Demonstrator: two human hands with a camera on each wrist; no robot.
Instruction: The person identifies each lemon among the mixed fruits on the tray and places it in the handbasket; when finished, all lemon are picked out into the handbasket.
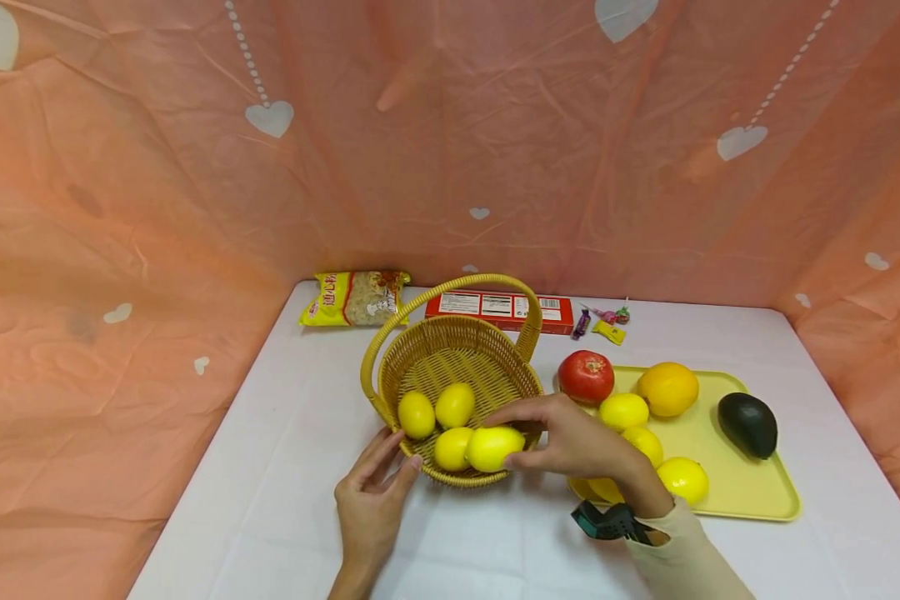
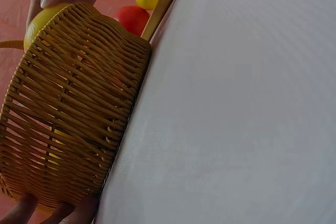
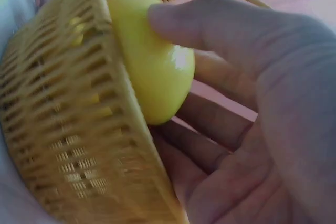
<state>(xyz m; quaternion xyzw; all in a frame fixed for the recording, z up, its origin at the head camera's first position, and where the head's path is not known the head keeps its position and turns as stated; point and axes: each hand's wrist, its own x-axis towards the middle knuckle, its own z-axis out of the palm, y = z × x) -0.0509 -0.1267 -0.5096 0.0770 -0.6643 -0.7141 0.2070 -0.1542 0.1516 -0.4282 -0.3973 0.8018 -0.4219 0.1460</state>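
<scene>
Woven wicker basket [image 1: 457,358], ribbed and rough, tan strands showing clearly. The lemon [image 1: 493,447] against its rim looks smooth, waxy, slightly glossy. Matt white cloth covers the counter [image 1: 285,467]; the yellow tray [image 1: 750,492] reads as smooth plastic.

A cream sleeve [image 1: 682,542] and dark teal wrist strap [image 1: 607,521] on the right arm.
</scene>
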